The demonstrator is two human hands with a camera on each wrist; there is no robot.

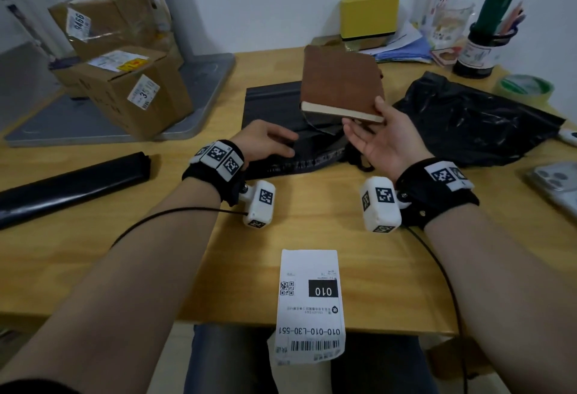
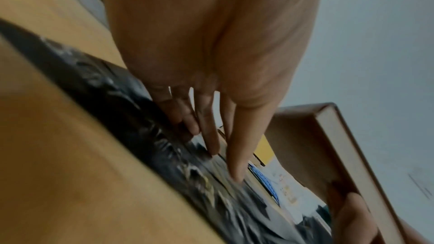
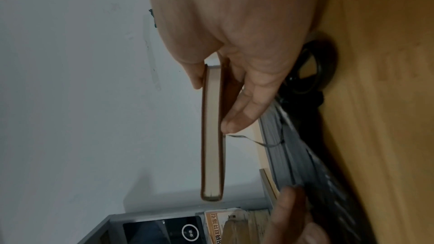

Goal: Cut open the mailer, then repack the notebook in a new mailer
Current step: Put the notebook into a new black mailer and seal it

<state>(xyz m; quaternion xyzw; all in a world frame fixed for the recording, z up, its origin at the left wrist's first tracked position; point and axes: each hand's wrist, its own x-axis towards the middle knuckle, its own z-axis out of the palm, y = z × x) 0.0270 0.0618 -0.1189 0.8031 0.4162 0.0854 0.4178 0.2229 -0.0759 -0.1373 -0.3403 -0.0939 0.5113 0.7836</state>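
Observation:
My right hand (image 1: 363, 112) pinches the brown notebook (image 1: 342, 81) by its near corner, thumb on the cover and fingers beneath, holding it tilted above the table. In the right wrist view the notebook (image 3: 212, 136) shows its cream page edge between the thumb and fingers of the right hand (image 3: 211, 99). A black mailer (image 1: 271, 106) lies flat under it, its near end rumpled. My left hand (image 1: 287, 143) presses that end down with straight fingers (image 2: 211, 136). A second, crumpled black mailer (image 1: 474, 122) lies to the right.
A shipping label (image 1: 309, 306) hangs over the table's front edge. A roll of black mailers (image 1: 71, 184) lies at the left, with cardboard boxes (image 1: 125, 90) behind it. Black scissor handles (image 3: 314, 66) lie by my right palm. A tape roll (image 1: 524, 87) and a phone (image 1: 559, 184) sit at the right.

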